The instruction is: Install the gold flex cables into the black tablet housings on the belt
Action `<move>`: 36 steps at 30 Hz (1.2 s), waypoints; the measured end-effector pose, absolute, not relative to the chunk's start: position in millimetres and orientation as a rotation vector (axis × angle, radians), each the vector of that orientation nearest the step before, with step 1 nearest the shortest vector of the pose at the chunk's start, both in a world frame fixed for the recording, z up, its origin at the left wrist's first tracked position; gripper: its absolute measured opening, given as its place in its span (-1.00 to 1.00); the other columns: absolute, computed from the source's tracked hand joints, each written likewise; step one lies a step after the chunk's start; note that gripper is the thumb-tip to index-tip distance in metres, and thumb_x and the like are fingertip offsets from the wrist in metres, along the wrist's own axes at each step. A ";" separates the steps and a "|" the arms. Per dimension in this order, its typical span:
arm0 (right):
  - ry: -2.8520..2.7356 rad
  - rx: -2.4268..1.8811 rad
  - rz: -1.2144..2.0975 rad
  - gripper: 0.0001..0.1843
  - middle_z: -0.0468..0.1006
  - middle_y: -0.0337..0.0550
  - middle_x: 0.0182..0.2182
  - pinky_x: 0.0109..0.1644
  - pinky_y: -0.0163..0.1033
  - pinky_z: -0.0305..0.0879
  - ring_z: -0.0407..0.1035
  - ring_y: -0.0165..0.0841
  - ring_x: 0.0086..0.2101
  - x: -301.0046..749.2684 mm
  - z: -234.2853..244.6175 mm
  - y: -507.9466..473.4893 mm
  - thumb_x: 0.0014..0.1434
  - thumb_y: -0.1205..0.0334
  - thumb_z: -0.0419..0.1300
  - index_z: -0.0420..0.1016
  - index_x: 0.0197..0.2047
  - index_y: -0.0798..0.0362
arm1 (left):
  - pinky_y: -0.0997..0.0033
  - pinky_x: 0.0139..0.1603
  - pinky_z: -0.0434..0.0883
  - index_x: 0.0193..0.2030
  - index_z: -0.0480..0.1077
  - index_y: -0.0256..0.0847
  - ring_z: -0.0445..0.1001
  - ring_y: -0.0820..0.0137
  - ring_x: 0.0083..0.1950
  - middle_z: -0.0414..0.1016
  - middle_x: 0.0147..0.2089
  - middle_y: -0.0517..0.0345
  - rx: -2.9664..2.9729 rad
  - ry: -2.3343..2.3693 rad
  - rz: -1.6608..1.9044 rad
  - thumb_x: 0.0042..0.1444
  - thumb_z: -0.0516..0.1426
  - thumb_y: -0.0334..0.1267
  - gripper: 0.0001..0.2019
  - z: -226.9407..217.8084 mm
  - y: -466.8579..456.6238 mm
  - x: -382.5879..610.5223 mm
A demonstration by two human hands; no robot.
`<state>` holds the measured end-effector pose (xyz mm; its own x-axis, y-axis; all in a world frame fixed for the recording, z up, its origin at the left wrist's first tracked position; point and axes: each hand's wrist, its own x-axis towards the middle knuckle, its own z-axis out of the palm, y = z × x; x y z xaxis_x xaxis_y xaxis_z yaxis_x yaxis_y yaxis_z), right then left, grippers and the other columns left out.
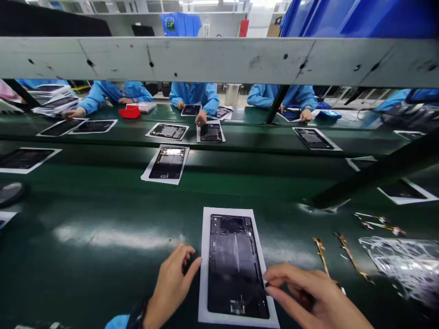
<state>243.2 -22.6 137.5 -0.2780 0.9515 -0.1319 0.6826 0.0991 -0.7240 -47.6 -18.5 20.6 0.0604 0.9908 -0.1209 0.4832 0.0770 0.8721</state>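
Observation:
A black tablet housing lies face-up on a white sheet on the green bench right in front of me. My left hand rests at the sheet's left edge, fingers loosely curled and apart, thumb touching the paper, holding nothing. At the housing's right edge, my right hand pinches thumb and forefinger together; whether a small part sits in the pinch is too small to tell.
Thin gold flex cables and a crumpled clear film lie to my right. More housings on sheets sit on the conveyor beyond. Several people in blue coats work across. A grey rail crosses overhead.

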 end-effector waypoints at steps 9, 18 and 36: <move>-2.006 -1.413 1.321 -0.88 0.56 -0.22 -0.50 -0.40 -0.33 0.18 0.36 -0.41 -0.49 181.3 94.6 99.5 0.14 0.25 0.19 0.53 -0.36 0.09 | 0.27 0.03 0.39 0.25 0.10 -0.13 0.50 0.33 -0.16 0.52 -0.26 0.23 1.814 1.230 0.684 0.11 0.21 -0.39 -0.41 39.0 17.1 -6.1; -2.208 -1.543 1.162 -0.89 0.54 -0.24 -0.51 -0.35 -0.33 0.16 0.37 -0.41 -0.46 155.0 36.5 142.0 0.03 0.37 0.22 0.58 -0.45 0.06 | 0.12 -0.10 0.42 -0.11 0.34 -0.26 0.40 0.20 -0.20 0.42 -0.26 0.07 2.555 1.477 0.642 0.12 0.03 -0.53 -0.78 10.7 21.9 -22.7; -2.393 -1.848 1.027 -0.76 0.47 -0.31 -0.53 -0.45 -0.32 -0.01 0.33 -0.41 -0.46 153.7 30.2 164.5 -0.07 0.20 0.41 0.41 -0.51 0.01 | 0.33 -0.31 0.37 -0.08 0.36 -0.26 0.39 0.35 -0.31 0.44 -0.34 0.13 2.541 1.283 0.876 0.32 0.02 -0.41 -0.88 12.6 27.6 -31.8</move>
<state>153.7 164.5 30.2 -0.3293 0.8503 -0.4106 0.8835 0.1241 -0.4517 -31.8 27.6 12.6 0.4592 0.7782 0.4283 0.6825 -0.6177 0.3906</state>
